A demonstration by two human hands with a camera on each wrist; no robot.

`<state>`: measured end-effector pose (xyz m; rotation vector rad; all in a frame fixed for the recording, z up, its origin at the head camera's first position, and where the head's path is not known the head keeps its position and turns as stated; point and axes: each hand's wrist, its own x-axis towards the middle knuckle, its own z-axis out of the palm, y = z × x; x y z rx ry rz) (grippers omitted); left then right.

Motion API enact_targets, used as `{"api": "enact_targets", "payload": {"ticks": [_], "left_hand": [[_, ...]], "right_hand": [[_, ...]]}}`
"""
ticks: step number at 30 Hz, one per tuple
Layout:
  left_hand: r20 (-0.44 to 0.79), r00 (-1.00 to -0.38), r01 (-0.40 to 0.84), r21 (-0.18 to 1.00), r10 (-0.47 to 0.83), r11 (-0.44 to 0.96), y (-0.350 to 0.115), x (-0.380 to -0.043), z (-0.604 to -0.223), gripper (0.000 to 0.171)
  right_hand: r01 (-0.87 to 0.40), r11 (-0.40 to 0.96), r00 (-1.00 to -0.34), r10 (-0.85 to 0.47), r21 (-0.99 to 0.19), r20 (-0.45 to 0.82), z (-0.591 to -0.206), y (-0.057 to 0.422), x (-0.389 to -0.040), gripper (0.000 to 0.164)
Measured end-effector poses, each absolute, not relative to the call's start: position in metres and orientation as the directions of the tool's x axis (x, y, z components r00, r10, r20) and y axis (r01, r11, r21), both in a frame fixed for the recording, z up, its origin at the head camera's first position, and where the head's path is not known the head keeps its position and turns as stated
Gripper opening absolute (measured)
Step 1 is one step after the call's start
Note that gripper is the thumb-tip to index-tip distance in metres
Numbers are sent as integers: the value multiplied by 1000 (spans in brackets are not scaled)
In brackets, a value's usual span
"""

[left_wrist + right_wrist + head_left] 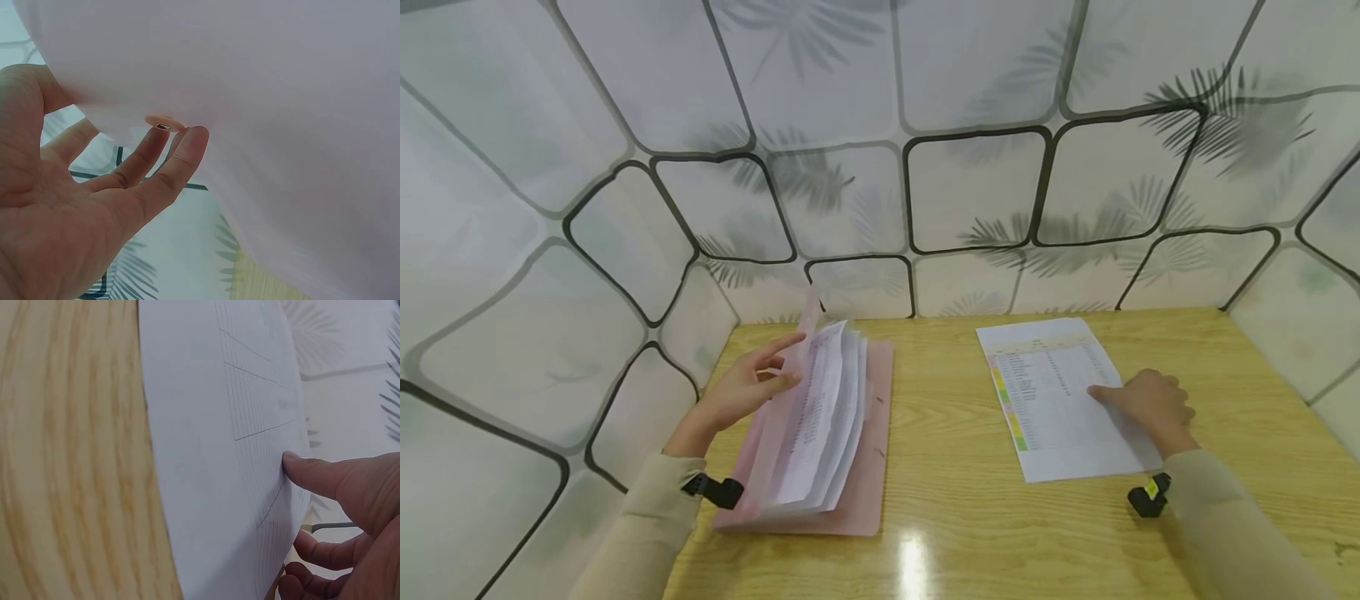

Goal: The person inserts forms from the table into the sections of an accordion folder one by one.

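Note:
On the left stands a pink plastic folder point(884, 433), partly open, with a stack of white printed sheets point(808, 433) inside. My left hand point(747, 385) holds its raised translucent cover point(300, 125) at the edge. In the left wrist view, its fingertips are at a small round snap button point(164, 123) on the cover. At the right, my right hand point(1150, 407) grips the edge of a white paper point(1052, 400) printed with a table and a coloured strip. The thumb point(300, 465) lies on top of the paper, with the other fingers curled at its edge.
Both items lie on a light wood-grain table point(940, 467). Behind it and along the sides rise walls point(970, 192) patterned with rounded outlines and grey leaves. Each wrist carries a strapped black camera point(722, 492).

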<state>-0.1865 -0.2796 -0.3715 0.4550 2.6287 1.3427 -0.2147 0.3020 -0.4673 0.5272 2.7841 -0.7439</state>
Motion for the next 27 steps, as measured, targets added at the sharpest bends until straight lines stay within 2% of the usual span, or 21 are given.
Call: {"api": "enact_targets", "payload": {"ticks": [12,18,27], "left_hand": [[18,-935,217,821,355,528,-279,-186,-371,64],[30,-933,231,815,358,532,-279,-186,-372,63],[30,-935,229,811,353,538,-278,-188,-375,64]], "right_hand": [[372,814,-922,270,-447,-276,-474,305,-216,84],[295,826,-953,218,-479,-212,-478,305,-217,78],[226,817,-972,157,-531,-174,-481,310,-220,79]]}}
